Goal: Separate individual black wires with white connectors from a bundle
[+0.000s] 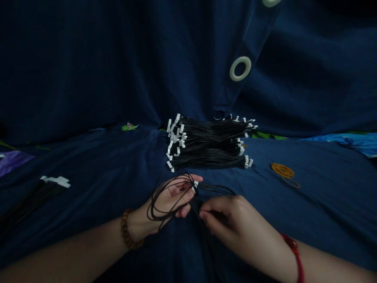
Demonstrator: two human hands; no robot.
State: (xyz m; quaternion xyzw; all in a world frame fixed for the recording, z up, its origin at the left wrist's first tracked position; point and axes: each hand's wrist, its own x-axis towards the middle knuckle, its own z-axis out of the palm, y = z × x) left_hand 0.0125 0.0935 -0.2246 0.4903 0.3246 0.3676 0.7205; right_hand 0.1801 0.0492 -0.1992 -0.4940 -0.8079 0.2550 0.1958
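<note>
Black cables (pixel 165 196) with a white connector end (pixel 195 184) are gripped between the thumb and fingers of my left hand (pixel 176 198). Several loops of cable hang around that hand toward the wrist. More cable trails down and to the right from it. Close by on the right, my right hand (pixel 232 222) has thumb and forefinger pinched at the hanging cables; what lies between the fingertips is too small to make out. Just beyond both hands lie stacked bundles of black cables (pixel 209 157) with white connectors at both ends.
Yellow-brown rubber bands (pixel 282 171) lie on the dark blue cloth (pixel 265 200) at the right. Another cable bundle (pixel 32 198) with white ends is at the far left. A dark blue curtain (pixel 118 70) with pale rings (pixel 247 63) hangs behind.
</note>
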